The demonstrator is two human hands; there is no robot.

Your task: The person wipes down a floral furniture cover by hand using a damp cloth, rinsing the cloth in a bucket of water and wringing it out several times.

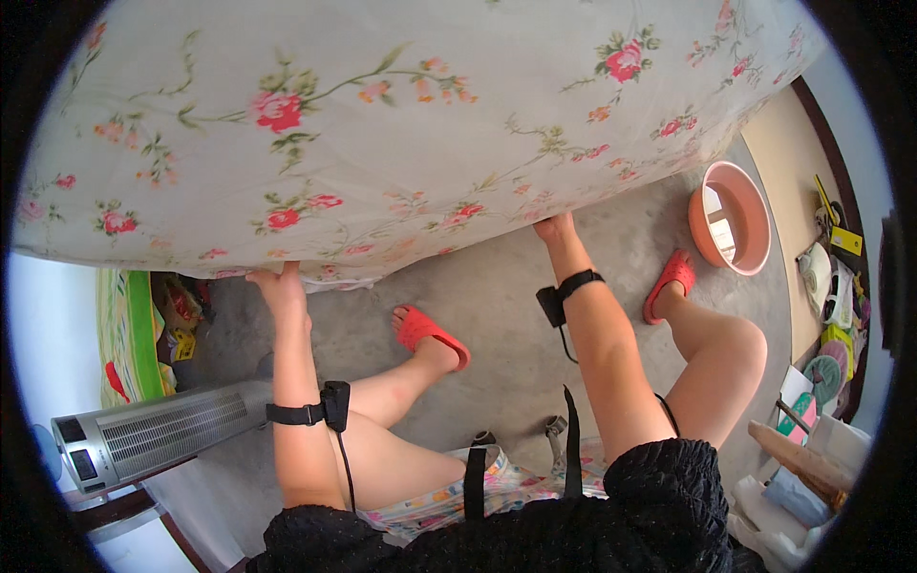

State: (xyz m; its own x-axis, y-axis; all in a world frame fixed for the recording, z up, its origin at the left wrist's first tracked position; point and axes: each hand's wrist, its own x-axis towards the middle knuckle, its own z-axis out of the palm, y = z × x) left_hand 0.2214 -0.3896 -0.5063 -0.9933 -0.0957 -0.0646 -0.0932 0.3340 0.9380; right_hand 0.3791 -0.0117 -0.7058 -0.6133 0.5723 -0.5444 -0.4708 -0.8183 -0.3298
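A large white fabric sheet with pink and red rose print (401, 143) spans the upper part of the view, its lower edge hanging over the grey floor. My left hand (281, 286) grips this edge on the left, the thumb and part of the fingers showing, the rest behind the cloth. On the right my right hand (555, 226) reaches under the same edge; most of its fingers are hidden by the fabric. Both forearms wear black straps with small black boxes and cables.
A pink plastic basin holding water (743, 218) stands on the floor at right. Red slippers (430, 336) are on my feet. A silver tower fan (165, 433) is at lower left. Cloths and small items (831, 358) line the right wall. Green striped fabric (129, 333) hangs at left.
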